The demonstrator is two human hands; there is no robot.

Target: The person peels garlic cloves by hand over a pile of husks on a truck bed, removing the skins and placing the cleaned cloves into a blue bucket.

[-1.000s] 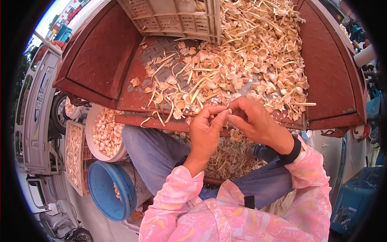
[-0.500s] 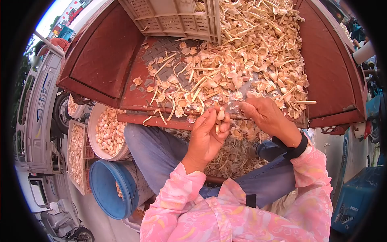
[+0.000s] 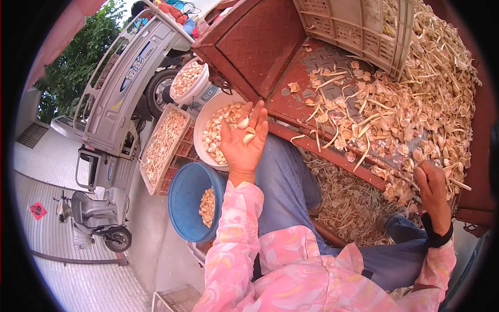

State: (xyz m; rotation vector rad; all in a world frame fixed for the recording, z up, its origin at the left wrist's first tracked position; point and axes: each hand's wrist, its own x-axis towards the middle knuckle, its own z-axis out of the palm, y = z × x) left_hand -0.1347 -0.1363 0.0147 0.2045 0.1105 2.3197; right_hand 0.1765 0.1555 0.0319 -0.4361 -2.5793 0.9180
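My left hand (image 3: 241, 155) is turned palm up beside and partly over a white bucket (image 3: 197, 136) of peeled garlic. Its fingers are stretched out, and a few garlic cloves (image 3: 249, 137) lie loose on the palm and fingers. At the front edge of the red metal cart bed (image 3: 332, 148), my right hand (image 3: 435, 192) is closed in a fist, with a black band around the wrist. Whatever it holds is hidden by the fingers. Around it lie garlic skins and stalks (image 3: 405, 122).
A blue bucket (image 3: 179, 208) with some cloves stands nearer me. Left of it are a crate of stalks (image 3: 165, 148) and another white bucket (image 3: 205, 83). A plastic crate (image 3: 358, 23) leans on the cart bed. Beyond are a grey three-wheeler (image 3: 122, 78) and a scooter (image 3: 91, 210).
My left hand has moved left from the cart edge to the white bucket, its fingers opening out from around the cloves. The view has swung left. My right hand remains near the cart edge.
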